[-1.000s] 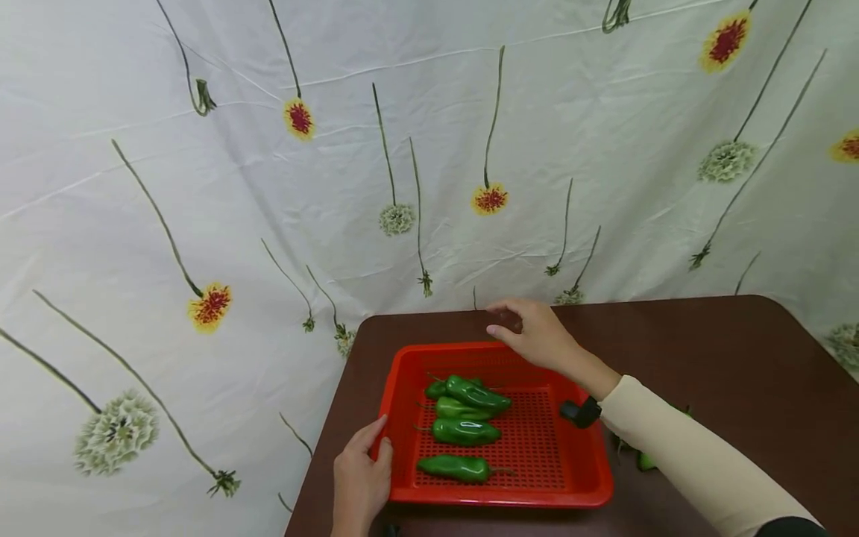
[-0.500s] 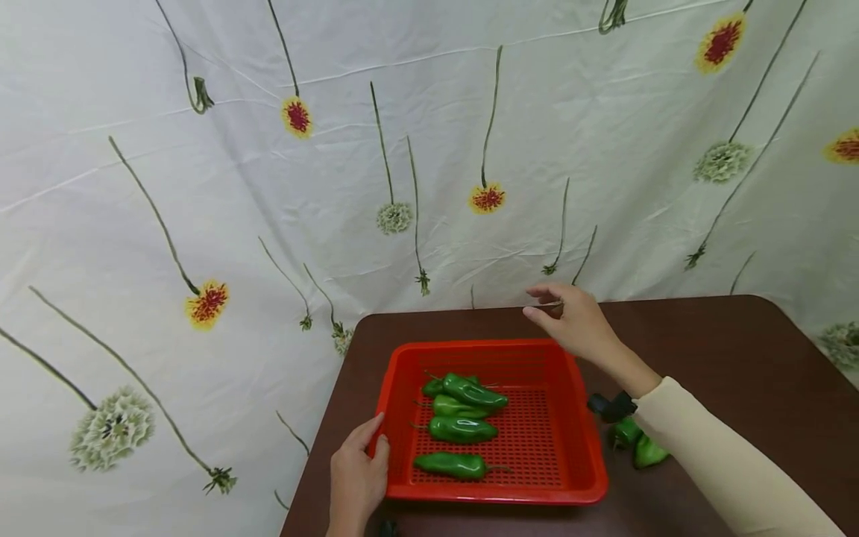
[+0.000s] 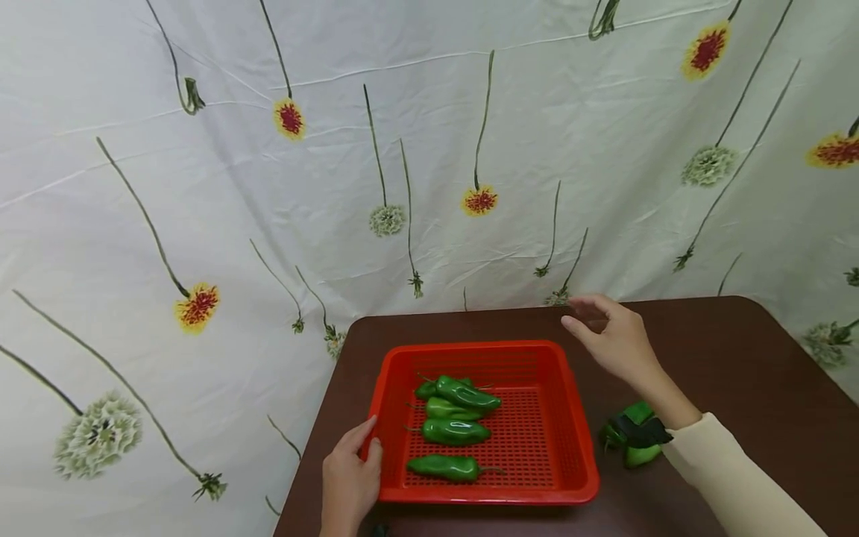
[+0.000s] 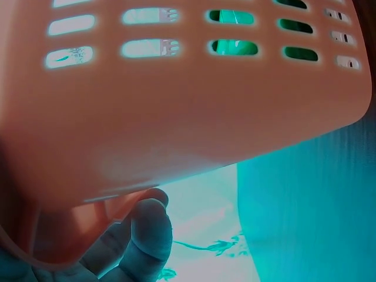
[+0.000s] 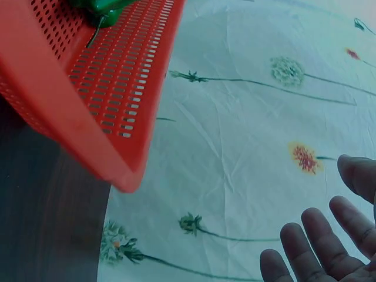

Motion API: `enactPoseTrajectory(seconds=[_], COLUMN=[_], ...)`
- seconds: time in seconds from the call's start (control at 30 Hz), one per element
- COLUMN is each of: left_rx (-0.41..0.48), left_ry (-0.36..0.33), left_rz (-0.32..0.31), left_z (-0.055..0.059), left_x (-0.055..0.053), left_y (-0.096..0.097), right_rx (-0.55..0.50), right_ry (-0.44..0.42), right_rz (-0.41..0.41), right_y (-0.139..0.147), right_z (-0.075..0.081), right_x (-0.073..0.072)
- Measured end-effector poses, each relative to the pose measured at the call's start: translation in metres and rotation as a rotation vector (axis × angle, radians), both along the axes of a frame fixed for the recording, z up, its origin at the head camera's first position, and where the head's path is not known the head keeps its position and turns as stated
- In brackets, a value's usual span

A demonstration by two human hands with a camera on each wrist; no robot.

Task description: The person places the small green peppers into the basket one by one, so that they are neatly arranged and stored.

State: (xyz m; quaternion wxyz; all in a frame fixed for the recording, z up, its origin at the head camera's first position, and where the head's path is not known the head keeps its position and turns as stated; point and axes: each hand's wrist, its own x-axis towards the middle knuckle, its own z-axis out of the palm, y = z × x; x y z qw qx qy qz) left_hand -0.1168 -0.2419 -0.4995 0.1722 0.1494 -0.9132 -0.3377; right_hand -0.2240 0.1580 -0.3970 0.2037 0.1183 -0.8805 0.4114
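Note:
A red plastic basket (image 3: 493, 495) with a slotted floor stands on the table, its near-left rim gripped by my left hand (image 3: 350, 473). Close up in the left wrist view, fingers (image 4: 151, 229) bend under that rim. Inside lie several green peppers, mostly at the left: one pepper (image 3: 443, 468) apart at the front, another pepper (image 3: 456, 431) behind it, more clustered farther back. Raised beyond the basket's right back corner, my right hand (image 3: 614, 335) has thumb and fingers spread apart and holds nothing. The right wrist view shows its separated fingers (image 5: 323, 244).
Right of the basket, more green peppers (image 3: 642, 455) lie on the dark brown table (image 3: 725, 373), partly covered by the black wrist device (image 3: 640, 432). A white flower-print cloth (image 3: 322, 186) hangs behind the table's back edge.
My right hand has moved right, from above the basket's back rim to past its right corner, uncovering peppers on the table. The left hand keeps its grip; the basket's peppers stay put.

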Motion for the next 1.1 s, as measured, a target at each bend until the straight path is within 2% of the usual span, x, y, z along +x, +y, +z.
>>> enactPoseTrajectory(seconds=[0.33,0.73,0.93,1.1], left_rx=[-0.007,-0.01,-0.002,-0.007], left_ry=[0.002,-0.013,-0.028,-0.024], left_rz=[-0.002,-0.012,-0.004,-0.02], left_z=[-0.001,0.001,0.0,0.001], left_x=[0.001,0.002,0.002,0.0], left_y=[0.0,0.002,0.002,0.002], right_rx=[-0.016,-0.017,-0.021,-0.041], right_ry=[-0.026,-0.057,-0.081,-0.117], right_rz=[-0.075,-0.132,-0.19,-0.251], right_y=[0.022,0.044,0.06,0.076], right_z=[-0.013,-0.018,-0.021,-0.026], right_x=[0.011,0.025,0.035,0.045])
